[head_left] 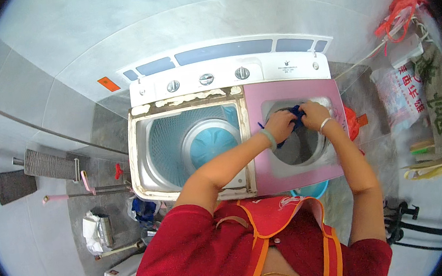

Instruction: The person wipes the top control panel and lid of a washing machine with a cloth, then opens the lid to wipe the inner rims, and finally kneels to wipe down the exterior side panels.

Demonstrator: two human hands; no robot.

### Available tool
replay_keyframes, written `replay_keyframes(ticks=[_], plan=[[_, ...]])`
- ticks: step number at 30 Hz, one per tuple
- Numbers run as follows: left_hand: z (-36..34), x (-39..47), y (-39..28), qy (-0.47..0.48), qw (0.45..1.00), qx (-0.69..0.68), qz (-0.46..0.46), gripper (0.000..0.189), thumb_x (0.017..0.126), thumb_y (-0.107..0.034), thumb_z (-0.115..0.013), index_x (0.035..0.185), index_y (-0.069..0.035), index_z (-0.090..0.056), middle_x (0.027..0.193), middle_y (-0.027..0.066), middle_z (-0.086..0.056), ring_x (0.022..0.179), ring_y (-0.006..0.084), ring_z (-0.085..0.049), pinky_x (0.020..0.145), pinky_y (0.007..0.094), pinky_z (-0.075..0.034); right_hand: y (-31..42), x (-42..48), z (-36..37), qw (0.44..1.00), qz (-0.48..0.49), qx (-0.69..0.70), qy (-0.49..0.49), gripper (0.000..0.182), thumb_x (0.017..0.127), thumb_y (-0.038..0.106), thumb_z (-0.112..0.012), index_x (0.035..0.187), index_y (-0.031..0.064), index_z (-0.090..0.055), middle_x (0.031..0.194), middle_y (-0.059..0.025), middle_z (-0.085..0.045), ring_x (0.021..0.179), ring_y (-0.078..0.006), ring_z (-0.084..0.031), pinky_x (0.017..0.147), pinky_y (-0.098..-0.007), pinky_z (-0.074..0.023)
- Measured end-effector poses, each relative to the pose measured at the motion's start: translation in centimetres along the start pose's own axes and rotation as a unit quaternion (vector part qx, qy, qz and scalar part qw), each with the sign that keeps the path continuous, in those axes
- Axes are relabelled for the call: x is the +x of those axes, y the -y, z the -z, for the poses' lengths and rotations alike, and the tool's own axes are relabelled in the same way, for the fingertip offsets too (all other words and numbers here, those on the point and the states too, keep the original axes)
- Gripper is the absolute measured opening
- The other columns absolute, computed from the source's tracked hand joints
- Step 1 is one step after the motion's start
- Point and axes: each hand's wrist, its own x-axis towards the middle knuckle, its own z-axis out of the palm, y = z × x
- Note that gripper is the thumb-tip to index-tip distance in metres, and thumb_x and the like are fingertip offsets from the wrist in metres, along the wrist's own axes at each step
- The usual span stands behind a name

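Note:
Over the right side of a twin-tub washing machine (229,73), both hands grip a bunched dark blue cloth (297,118). My left hand (281,125), with a pale green bangle at its wrist, holds the cloth from the left. My right hand (314,115), with a silver-coloured bangle, pinches its other side. Part of the cloth hangs below my left hand. Beneath them is the round spin tub opening (300,148) in the pink top panel (256,106). To the left, the wash tub (165,143) stands uncovered, with a blue disc at its bottom.
Three knobs sit on the white control panel (189,81) at the back. A light blue basin (315,189) stands below the machine's front edge. Brushes and pink-handled tools (57,197) are at the left; bags (400,96) and red string (404,8) hang at the right.

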Motion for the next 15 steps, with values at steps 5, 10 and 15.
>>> replay_keyframes(ticks=[5, 10, 15], plan=[[6.5, -3.9, -0.4, 0.002, 1.000, -0.008, 0.014, 0.020, 0.077, -0.015, -0.058, 0.090, -0.001, -0.060, 0.086, 0.0182, -0.059, 0.084, 0.0357, -0.056, 0.074, 0.0433, -0.045, 7.6, 1.5, 0.5, 0.974, 0.170, 0.086, -0.121, 0.021, 0.074, 0.020, -0.052, 0.088, 0.0103, -0.064, 0.089, -0.0147, -0.061, 0.086, -0.0322, -0.058, 0.075, -0.0413, -0.0466], [13.6, -6.9, 5.4, -0.109, 0.980, 0.064, 0.153, 0.022, 0.077, -0.018, -0.059, 0.091, -0.001, -0.059, 0.084, 0.0185, -0.059, 0.081, 0.0349, -0.057, 0.071, 0.0425, -0.046, 15.9, 7.8, -0.1, 0.967, 0.189, 0.115, -0.126, 0.020, 0.078, 0.024, -0.052, 0.088, 0.0113, -0.063, 0.084, -0.0146, -0.061, 0.080, -0.0332, -0.060, 0.070, -0.0431, -0.0476], [18.4, -4.9, 11.6, -0.186, 0.932, 0.249, 0.185, 0.022, 0.078, -0.017, -0.057, 0.093, -0.002, -0.058, 0.086, 0.0173, -0.059, 0.080, 0.0330, -0.058, 0.071, 0.0404, -0.047, 19.9, 16.3, -2.8, 0.975, 0.068, 0.195, -0.083, 0.023, 0.083, 0.025, -0.049, 0.089, 0.0074, -0.062, 0.090, -0.0174, -0.063, 0.082, -0.0342, -0.061, 0.071, -0.0434, -0.0482]])
